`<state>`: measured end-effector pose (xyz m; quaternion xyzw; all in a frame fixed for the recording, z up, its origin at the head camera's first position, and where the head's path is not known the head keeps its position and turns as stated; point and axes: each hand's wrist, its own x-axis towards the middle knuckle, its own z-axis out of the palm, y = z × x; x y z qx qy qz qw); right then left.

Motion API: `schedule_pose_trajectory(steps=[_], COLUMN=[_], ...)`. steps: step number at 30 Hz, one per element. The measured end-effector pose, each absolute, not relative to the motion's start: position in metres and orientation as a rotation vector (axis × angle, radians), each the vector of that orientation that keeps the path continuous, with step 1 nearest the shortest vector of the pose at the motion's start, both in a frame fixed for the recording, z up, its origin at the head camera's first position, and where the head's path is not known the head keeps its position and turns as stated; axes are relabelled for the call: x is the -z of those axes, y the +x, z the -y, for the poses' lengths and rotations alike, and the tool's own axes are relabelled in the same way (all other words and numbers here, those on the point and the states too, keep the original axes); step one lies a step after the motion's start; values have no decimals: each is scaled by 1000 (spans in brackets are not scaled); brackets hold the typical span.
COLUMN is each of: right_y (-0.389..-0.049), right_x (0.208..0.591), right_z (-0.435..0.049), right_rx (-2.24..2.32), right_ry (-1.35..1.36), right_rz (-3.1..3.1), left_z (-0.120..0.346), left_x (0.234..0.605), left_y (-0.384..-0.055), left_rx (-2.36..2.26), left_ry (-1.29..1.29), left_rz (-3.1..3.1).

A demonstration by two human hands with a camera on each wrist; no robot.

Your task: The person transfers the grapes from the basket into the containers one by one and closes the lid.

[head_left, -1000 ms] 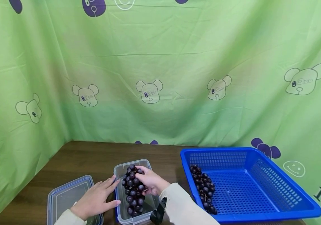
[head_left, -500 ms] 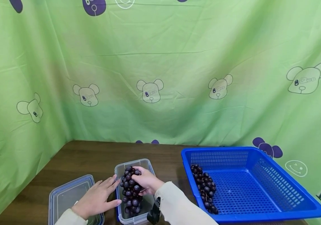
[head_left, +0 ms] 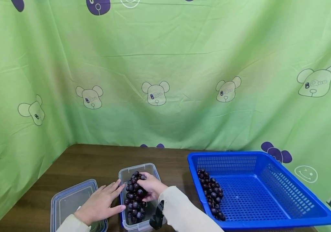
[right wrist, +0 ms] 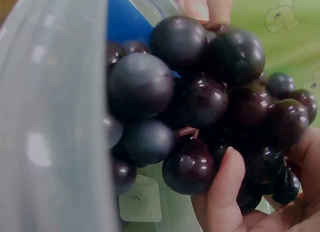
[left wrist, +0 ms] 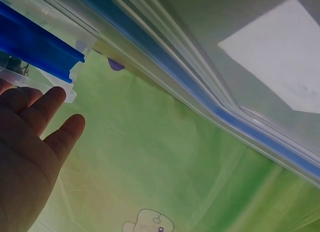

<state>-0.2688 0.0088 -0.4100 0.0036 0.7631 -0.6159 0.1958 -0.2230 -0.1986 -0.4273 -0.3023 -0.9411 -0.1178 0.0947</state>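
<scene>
My right hand (head_left: pixel 152 187) grips a bunch of dark purple grapes (head_left: pixel 135 199) from its right side. The bunch is inside a clear plastic container (head_left: pixel 155 169), its lower end near the front wall. In the right wrist view, fingers (right wrist: pixel 227 184) curl round the grapes (right wrist: pixel 197 99), and the container's wall (right wrist: pixel 55 117) hides part of them. My left hand (head_left: pixel 103 204) has its fingers spread, fingertips at the container's left rim. In the left wrist view this hand (left wrist: pixel 30 142) is beside the container's blue side strip (left wrist: pixel 37 46).
Left of the container lies a clear plastic lid (head_left: pixel 69 199) with a blue edge strip, partly under my left hand. At the right stands a blue plastic basket (head_left: pixel 249 193) with another bunch of grapes (head_left: pixel 211 193) along its left wall. Green printed cloth hangs behind the table.
My right hand has moved slightly left and down with the grapes, which sit lower in the container. My left hand has stayed at the rim.
</scene>
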Motion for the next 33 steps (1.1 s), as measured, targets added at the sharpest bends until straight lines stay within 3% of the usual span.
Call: schedule_pose_trajectory(steps=[14, 33], right_y=[-267, -278], right_x=[408, 373], right_z=[-4, -11], right_rx=[1592, 1149], right_ry=[-35, -192], right_rz=[-2194, -2323], left_z=[199, 199], left_x=[429, 428], left_y=[-222, -225], left_rx=[324, 340], left_ry=[-897, -894], left_rz=[2783, 2828])
